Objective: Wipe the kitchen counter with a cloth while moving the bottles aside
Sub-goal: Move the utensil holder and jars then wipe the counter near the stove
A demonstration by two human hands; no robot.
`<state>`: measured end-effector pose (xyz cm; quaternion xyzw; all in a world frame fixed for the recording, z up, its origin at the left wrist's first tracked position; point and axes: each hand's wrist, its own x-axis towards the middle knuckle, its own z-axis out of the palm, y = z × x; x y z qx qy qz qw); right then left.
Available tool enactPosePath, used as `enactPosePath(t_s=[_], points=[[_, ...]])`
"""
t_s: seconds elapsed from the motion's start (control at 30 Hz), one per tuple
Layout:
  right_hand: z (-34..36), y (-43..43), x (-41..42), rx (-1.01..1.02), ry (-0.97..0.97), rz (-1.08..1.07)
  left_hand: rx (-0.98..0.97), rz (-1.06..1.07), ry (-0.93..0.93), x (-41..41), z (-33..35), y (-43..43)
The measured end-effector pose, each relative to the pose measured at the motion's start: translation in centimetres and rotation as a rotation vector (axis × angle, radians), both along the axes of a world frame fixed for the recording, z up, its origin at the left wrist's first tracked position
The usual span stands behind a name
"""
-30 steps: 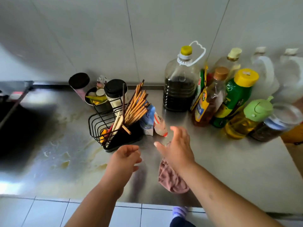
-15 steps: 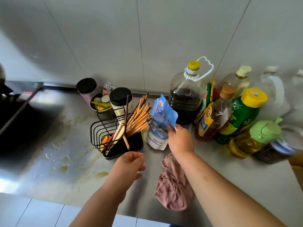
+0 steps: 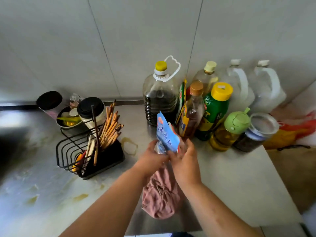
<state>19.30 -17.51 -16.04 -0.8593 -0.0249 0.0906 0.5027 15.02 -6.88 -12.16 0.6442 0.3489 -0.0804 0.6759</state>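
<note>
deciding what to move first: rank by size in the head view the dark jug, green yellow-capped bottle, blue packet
1. dark jug
2. green yellow-capped bottle
3. blue packet, smallest-looking though nearer and partly hidden

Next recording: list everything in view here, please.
packet: one, blue, held over the counter
cloth: one, pink, on counter, near edge
large bottle: one, dark liquid, yellow cap, by wall
green bottle: one, yellow cap, mid-cluster
brown-capped bottle: one, clear, left of it
cream-capped bottle: one, clear, behind those
white jugs: two, by wall, right
green-lidded bottle: one, yellow oil, front
jar: one, clear lid, beside it
rack: one, black wire, left, holding chopsticks
black-lidded cups: two, behind rack
left grip: on packet
right grip: on packet
</note>
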Motion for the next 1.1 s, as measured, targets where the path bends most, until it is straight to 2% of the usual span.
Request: enactPosePath(t_s=[0.1,0.17,0.27,0.63,0.77,0.97,1.1], points=[[-0.8,-1.7,0.2,0.039,0.035,0.115,0.014,-0.009,-0.030,0.9,-0.6,0.0],[-1.2,-2.3,0.5,-0.031,0.076,0.167,0.007,0.002,-0.037,1.4,-1.0,0.2],[-1.4,-1.9,1.5,-0.172,0.080,0.111,0.016,-0.003,-0.024,2.3,-1.4,0.8],[-3.2,0.6,4.2,0.167,0.246,-0.019,-0.015,-0.001,-0.058,5.8,-1.9,3.1],[-4.4,0.3,4.4,0.110,0.253,-0.014,-0.009,0.017,-0.022,5.4,-2.5,3.5],[-5.3,0.0,3.2,0.019,0.322,-0.054,0.151,-0.018,0.029,2.8,-0.9,3.2],[-4.3,0.6,0.7,0.036,0.409,0.001,0.275,-0.174,0.000,-0.3,1.5,2.4]])
